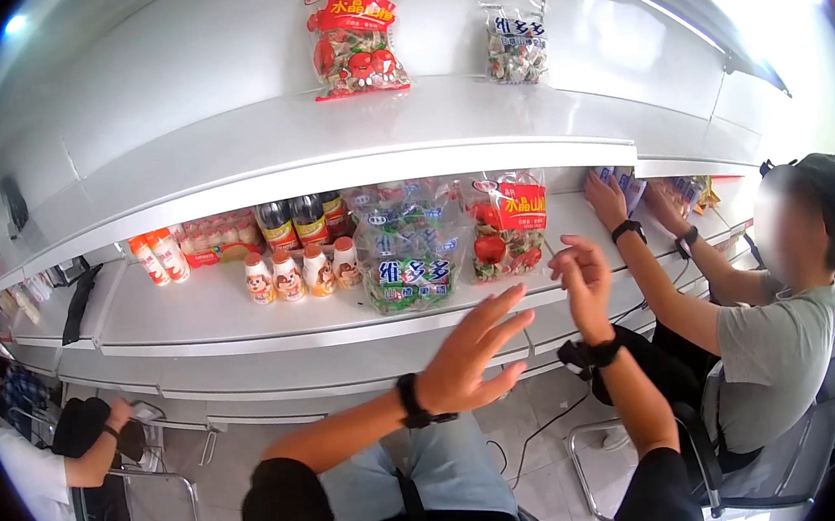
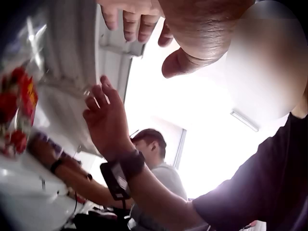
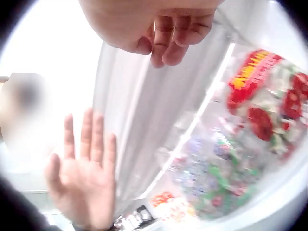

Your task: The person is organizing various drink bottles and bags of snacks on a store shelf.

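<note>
My left hand [image 1: 472, 356] is held in the air in front of the lower shelf, its fingers spread and nothing in them; in the right wrist view the left hand [image 3: 89, 180] shows its palm. My right hand [image 1: 583, 280] is raised beside it, fingers loosely bent and holding nothing. The two hands are apart. Nearest to them on the shelf stand a red candy bag [image 1: 508, 227] and a clear bag with blue lettering [image 1: 408, 261]. Neither bag is touched by a hand.
Small bottles [image 1: 289, 278], dark bottles [image 1: 309, 223] and red-capped bottles [image 1: 158, 257] stand left on the lower shelf. Two bags, one red [image 1: 357, 45], sit on the upper shelf [image 1: 378, 164]. A person [image 1: 777, 336] at right reaches into the shelf; another sits at left.
</note>
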Action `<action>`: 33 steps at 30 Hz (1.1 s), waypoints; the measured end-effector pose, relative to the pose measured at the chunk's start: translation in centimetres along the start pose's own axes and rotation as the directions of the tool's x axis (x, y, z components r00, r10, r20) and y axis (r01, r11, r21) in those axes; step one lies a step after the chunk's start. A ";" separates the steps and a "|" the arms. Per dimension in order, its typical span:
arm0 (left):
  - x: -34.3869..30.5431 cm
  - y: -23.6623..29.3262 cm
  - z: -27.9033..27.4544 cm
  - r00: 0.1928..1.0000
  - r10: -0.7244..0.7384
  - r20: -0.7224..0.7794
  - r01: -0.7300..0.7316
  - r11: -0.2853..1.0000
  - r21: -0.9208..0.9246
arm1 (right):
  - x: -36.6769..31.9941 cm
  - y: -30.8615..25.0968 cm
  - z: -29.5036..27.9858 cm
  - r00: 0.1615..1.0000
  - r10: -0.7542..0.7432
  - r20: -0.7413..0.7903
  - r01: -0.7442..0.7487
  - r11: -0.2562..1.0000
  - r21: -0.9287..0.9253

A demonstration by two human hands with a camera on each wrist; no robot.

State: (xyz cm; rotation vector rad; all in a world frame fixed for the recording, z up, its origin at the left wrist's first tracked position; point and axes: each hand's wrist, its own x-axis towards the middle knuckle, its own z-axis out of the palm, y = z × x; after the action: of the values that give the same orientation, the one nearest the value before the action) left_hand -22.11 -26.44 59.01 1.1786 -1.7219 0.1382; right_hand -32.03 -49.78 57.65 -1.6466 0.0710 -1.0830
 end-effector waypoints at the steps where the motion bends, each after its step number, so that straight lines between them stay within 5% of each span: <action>1: 1.0 1.3 -2.8 0.995 0.089 -0.038 -0.087 0.995 0.056 | 0.6 -3.8 0.4 0.998 -0.043 0.038 0.044 0.999 -0.014; 3: 3.0 2.7 -8.7 0.989 0.141 -0.053 -0.135 0.986 0.100 | 2.2 -11.0 2.1 0.986 -0.126 0.107 0.130 0.991 -0.033; 5: 5.7 3.7 -13.7 0.981 0.045 -0.190 -0.032 0.997 0.070 | 4.8 -15.9 4.2 0.955 -0.249 0.158 0.253 0.967 -0.003; 6: 7.3 4.1 -15.7 0.955 -0.084 -0.285 0.074 0.996 -0.045 | 6.6 -17.4 5.1 0.945 -0.262 0.198 0.262 0.965 0.025; 11: 17.1 2.8 -26.7 0.863 -0.274 -0.425 0.131 0.933 -0.336 | 16.3 -23.2 13.6 0.957 -0.198 0.212 0.160 0.970 0.183; 17: 23.1 -7.0 -33.7 0.627 -0.617 -0.476 0.551 0.783 -0.289 | 29.6 -17.9 21.2 0.946 0.059 0.319 -0.128 0.971 0.202; 21: 24.4 -17.6 -36.9 0.526 -0.652 -0.547 0.451 0.759 -0.470 | 35.9 -11.0 24.3 0.965 0.216 0.151 -0.250 0.933 0.260; 24: 23.3 -19.2 -35.5 0.353 -0.671 -0.652 0.427 0.735 -0.526 | 36.5 -7.9 24.5 0.932 0.362 -0.002 -0.349 0.899 0.265; 26: 22.2 -23.2 -36.4 0.403 -0.602 -0.690 0.503 0.775 -0.382 | 38.6 -2.5 22.3 0.948 0.276 0.159 -0.303 0.934 0.188; 27: 21.6 -25.3 -36.7 0.425 -0.573 -0.701 0.543 0.781 -0.309 | 38.5 -2.8 21.6 0.933 0.304 0.194 -0.351 0.890 0.292; 28: 21.6 -23.9 -37.1 0.504 -0.576 -0.644 0.575 0.780 -0.247 | 38.6 -3.7 22.0 0.935 0.327 0.136 -0.352 0.895 0.275; 29: 21.7 -22.6 -36.6 0.538 -0.526 -0.658 0.559 0.807 -0.188 | 38.9 -3.1 21.0 0.933 0.232 0.274 -0.282 0.947 0.157; 30: 21.8 -22.5 -36.7 0.572 -0.524 -0.631 0.568 0.808 -0.156 | 37.7 -4.8 21.9 0.927 0.321 0.192 -0.358 0.910 0.210; 31: 21.9 -20.1 -35.5 0.501 -0.612 -0.611 0.642 0.737 -0.212 | 37.1 -5.9 22.7 0.926 0.346 0.148 -0.362 0.928 0.092; 33: 22.2 -18.7 -35.2 0.549 -0.663 -0.508 0.731 0.676 -0.091 | 36.6 -6.7 23.4 0.911 0.372 0.177 -0.364 0.928 -0.078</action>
State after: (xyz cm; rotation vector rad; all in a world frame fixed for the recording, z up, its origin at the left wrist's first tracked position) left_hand 14.67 -30.15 85.78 1.6791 -0.6851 0.0564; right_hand 1.71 -49.83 85.80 -1.6834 0.2724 -0.6384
